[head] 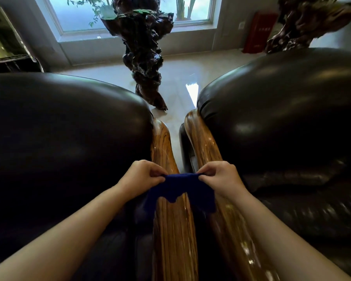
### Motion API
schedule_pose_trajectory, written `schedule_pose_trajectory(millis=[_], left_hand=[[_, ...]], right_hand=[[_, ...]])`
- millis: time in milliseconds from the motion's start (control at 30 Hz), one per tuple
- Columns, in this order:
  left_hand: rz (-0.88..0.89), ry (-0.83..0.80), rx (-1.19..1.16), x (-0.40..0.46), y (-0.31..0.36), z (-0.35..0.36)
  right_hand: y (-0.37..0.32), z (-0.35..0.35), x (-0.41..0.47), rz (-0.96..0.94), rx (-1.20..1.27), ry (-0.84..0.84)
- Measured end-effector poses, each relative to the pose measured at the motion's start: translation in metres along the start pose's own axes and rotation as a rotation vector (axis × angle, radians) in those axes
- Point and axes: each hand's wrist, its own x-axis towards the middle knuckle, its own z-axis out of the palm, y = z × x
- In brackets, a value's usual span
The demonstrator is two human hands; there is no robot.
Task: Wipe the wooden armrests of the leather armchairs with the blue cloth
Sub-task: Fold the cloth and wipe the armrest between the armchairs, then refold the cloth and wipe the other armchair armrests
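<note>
Two dark leather armchairs stand side by side, the left armchair and the right armchair. Their glossy wooden armrests run down the middle of the view: the left armrest and the right armrest. The blue cloth is stretched between my hands above both armrests, its lower edge hanging loose. My left hand pinches its left top corner. My right hand pinches the right top corner. The cloth hides a short stretch of each armrest.
A narrow gap separates the two armrests. A tall dark carved root stand with a plant rises on the shiny tiled floor beyond the chairs. A second carved stand and a red box sit back right, under the window.
</note>
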Motion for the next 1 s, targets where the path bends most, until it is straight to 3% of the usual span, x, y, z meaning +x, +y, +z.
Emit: schedule_pose_trajectory(millis=[333,667,1000], left_hand=[[0.037,0.053,-0.06,-0.072,0.109,0.02],[-0.052,0.129,-0.181,-0.153,0.186,0.151],[-0.269,-0.109,-0.295,-0.161,0.177,0.276]], right_hand=[[-0.014,-0.098,-0.095,-0.113,0.03,0.008],[0.075,-0.148,-0.2,-0.199,0.032,-0.092],[0.194,-0.124,-0.239,-0.051,-0.023,-0.255]])
